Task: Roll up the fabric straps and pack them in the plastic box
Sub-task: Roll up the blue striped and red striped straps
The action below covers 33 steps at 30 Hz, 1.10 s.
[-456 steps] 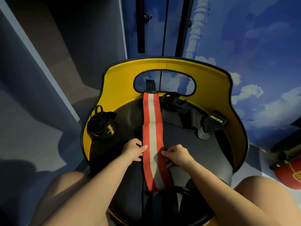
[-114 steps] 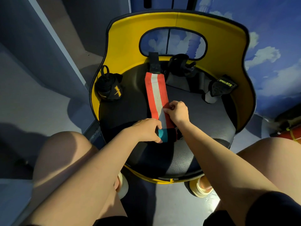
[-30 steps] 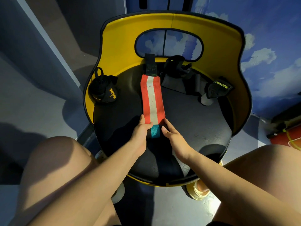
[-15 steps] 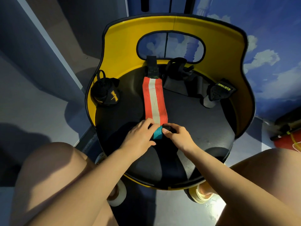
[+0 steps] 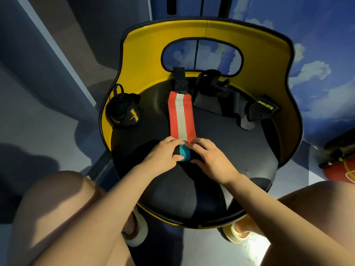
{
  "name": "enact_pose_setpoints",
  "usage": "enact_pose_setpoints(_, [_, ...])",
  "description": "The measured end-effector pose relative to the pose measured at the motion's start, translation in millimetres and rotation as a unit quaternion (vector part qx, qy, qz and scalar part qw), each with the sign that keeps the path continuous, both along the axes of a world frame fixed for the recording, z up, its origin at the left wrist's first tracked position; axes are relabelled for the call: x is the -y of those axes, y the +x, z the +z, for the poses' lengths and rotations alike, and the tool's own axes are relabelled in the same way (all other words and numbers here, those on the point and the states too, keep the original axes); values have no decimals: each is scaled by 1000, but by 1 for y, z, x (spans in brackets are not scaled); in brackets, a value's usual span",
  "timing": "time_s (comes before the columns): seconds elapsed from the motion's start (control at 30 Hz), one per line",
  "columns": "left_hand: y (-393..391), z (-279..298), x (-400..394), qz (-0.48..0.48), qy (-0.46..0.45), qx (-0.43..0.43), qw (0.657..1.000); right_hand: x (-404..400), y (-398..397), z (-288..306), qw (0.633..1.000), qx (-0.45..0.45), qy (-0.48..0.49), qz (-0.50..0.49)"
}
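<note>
On the left of the seat a rolled black strap point(image 5: 123, 114) with a yellow mark is sitting against the yellow chair back point(image 5: 146, 54), looking finished. Moving right, the left hand point(image 5: 163, 156) is curling its fingers over the near end of the red-and-white strap point(image 5: 181, 118), and the right hand point(image 5: 209, 158) is pinching the same roll point(image 5: 184, 154) from the other side, so both hands are grasping the teal-edged coil between them. The unrolled length is lying flat, running away toward the black tab point(image 5: 179, 80) at the chair back. To do this step well, I judge the hands should be keeping even pressure on both edges so the coil is staying square, and rolling forward tightly so it is not telescoping. Further right, loose black straps point(image 5: 211, 83) and a black piece lettered XUEYING point(image 5: 263, 110) are waiting. No plastic box is showing anywhere. The work is resting on a black padded chair seat point(image 5: 240, 154), not a table; around it are a grey floor point(image 5: 48, 135), a grey wall on the left and a blue sky mural point(image 5: 317, 45) on the right.
</note>
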<state>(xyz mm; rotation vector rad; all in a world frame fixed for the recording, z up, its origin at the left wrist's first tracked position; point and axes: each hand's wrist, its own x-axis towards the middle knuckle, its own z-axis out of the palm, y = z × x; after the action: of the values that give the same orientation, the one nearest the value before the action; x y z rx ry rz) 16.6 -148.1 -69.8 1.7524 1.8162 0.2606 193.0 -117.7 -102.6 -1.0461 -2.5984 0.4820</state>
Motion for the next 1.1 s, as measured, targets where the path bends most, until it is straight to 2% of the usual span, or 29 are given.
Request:
enact_pose_setpoints(0.13, [-2,-4,-3,4,-3,8,1000,-12,-3,3,998,-8,-67,-5])
enact_pose_setpoints(0.33, [2,-10,-1,-36,41,-87,995,-25,-6,12,986,-2,-166,-17])
enact_pose_setpoints(0.6, [-4,-3,-6,-73,8,-67,995,-28,-3,25,969,39,-246,-2])
enact_pose_setpoints(0.7, [-5,-3,-9,-71,-6,-55,996,-23,-2,19,971,25,-237,-18])
enact_pose_setpoints(0.83, [-9,-2,-13,-62,-31,-22,997,-16,0,13,986,-16,-160,-33])
enact_pose_setpoints(0.97, [-13,-1,-18,-53,-60,9,997,-12,5,8,995,23,-95,3])
enact_pose_setpoints(1.1, [-12,-1,-16,-63,-51,-21,996,-16,4,10,996,12,-89,-2])
